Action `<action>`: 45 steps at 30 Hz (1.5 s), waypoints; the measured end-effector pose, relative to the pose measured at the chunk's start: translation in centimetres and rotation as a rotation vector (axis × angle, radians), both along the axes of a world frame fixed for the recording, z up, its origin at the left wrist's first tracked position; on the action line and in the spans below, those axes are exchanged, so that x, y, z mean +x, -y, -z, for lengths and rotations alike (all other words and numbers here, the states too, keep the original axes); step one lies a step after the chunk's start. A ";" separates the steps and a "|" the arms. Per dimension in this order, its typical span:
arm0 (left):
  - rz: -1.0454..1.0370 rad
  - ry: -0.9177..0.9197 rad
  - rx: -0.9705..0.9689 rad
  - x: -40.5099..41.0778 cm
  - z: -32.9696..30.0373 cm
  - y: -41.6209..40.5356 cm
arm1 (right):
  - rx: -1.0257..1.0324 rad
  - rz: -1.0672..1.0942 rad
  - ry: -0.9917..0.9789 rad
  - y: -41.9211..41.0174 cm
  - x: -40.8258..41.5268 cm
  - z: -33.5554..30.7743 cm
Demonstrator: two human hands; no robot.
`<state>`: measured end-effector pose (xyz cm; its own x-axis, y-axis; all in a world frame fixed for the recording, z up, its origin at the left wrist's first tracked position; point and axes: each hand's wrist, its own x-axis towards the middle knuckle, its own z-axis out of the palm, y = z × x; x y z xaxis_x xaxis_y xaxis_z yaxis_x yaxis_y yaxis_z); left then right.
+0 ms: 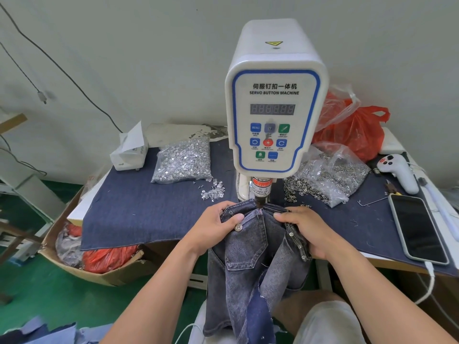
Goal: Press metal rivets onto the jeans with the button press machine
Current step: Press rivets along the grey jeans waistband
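Denim cloth (154, 217) covers the table where the button press machine (274, 95) stands, a bag of silver rivets (183, 160) to its left and a bag of darker ring parts (330, 172) to its right. Both hands grip the jeans (250, 247) — the left hand (213, 228) pinching the waistband by a fitted button (238, 227), the right hand (306, 230) clasping the fly edge — holding the pocket corner under the punch (259, 201). Positioning appears to be the step in hand; next likely calls for fingers kept off the die before triggering.
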<state>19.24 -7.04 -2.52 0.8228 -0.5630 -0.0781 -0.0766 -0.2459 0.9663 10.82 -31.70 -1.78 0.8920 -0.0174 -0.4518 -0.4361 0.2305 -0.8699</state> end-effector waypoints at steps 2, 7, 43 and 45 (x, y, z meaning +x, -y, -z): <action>-0.002 -0.001 0.002 0.0 0.0 0.0 | -0.007 0.004 0.001 -0.1 0.0 -0.1; -0.009 0.010 0.018 -0.1 0.1 0.0 | 0.000 0.014 -0.005 -0.1 0.0 -0.2; 0.378 -0.382 0.077 -3.0 -3.7 1.1 | -0.011 -0.645 0.115 0.9 -2.3 -4.3; 0.423 -0.393 0.150 -3.4 -3.9 0.8 | -0.092 -0.630 0.147 0.7 -2.5 -4.5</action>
<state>15.85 -7.83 1.36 0.4226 -0.7948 -0.4356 0.1587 -0.4083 0.8990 8.28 -32.41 2.67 0.7966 0.4958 -0.3458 -0.3383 -0.1085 -0.9348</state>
